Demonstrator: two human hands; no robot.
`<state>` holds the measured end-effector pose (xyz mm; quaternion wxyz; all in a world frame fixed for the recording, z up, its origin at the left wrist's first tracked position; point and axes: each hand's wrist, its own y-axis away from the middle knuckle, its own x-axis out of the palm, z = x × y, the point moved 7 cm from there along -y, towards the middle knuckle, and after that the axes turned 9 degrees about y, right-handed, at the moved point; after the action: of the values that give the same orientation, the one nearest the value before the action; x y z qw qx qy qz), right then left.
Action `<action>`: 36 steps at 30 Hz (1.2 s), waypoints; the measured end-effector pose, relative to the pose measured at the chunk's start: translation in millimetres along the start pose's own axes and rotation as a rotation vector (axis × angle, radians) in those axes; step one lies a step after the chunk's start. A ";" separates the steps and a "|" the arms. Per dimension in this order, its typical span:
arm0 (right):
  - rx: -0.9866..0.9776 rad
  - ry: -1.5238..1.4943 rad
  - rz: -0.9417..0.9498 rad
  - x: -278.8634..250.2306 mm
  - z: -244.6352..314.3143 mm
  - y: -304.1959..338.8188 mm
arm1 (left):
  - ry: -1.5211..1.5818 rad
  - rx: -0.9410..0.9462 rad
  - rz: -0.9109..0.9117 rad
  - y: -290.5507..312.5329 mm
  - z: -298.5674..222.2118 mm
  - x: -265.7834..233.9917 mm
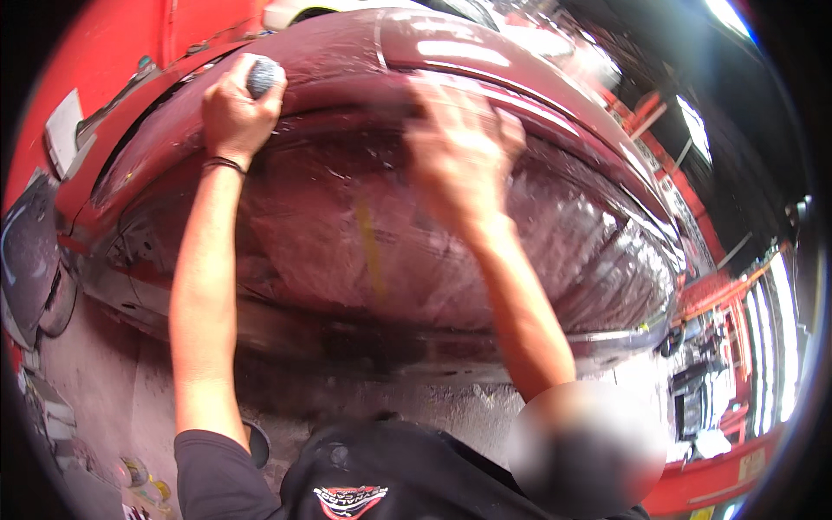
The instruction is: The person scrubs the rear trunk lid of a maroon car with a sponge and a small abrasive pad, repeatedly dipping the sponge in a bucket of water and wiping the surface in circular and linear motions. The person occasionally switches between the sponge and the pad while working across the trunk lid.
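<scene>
A: Workshop, pale floor (104,373) at the person's feet. What's next out from there?

B: Maroon car body (338,52), broadside on. Shiny, wrinkled film (581,234) covers its near side, with a yellow strip (370,247) about mid-span. Beyond the film is a bare maroon ridge; both hands are up there.

A: Hand states?

B: Left hand (241,113) is curled round a dark grey block (265,78), thumb and fingers on its sides. Right hand (455,143) is motion-blurred: looks spread, palm down, nothing visible in it. Can't tell if it's touching the ridge or just above it.

A: Geometry?

B: Body's long axis runs left-right across the person's front, curving with the lens. Left hand is toward the left end, right hand near the middle. Block is well left of the right hand, so the left one has it. Block's own long axis: can't tell, mostly covered by fingers.

A: Far side?

B: Red wall (204,26) upper left, part of a white car (295,10) past the body.
</scene>
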<state>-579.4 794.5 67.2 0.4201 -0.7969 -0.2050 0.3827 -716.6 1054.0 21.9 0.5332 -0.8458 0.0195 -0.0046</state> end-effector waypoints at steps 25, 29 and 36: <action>0.243 0.281 -0.099 -16.3 -168.3 72.2 | -0.055 -0.072 -0.008 -9.9 14.2 -14.4; 0.464 0.332 -0.073 -31.1 -239.0 106.9 | -0.046 -0.064 -0.028 -6.7 9.8 -3.8; 0.162 -0.164 -0.123 17.5 39.8 46.0 | -0.028 -0.059 0.029 -10.2 15.3 -3.8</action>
<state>-599.4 800.3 7.4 0.4875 -0.7125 -0.2554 0.4353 -719.7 1072.3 24.6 0.5084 -0.8606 0.0244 0.0155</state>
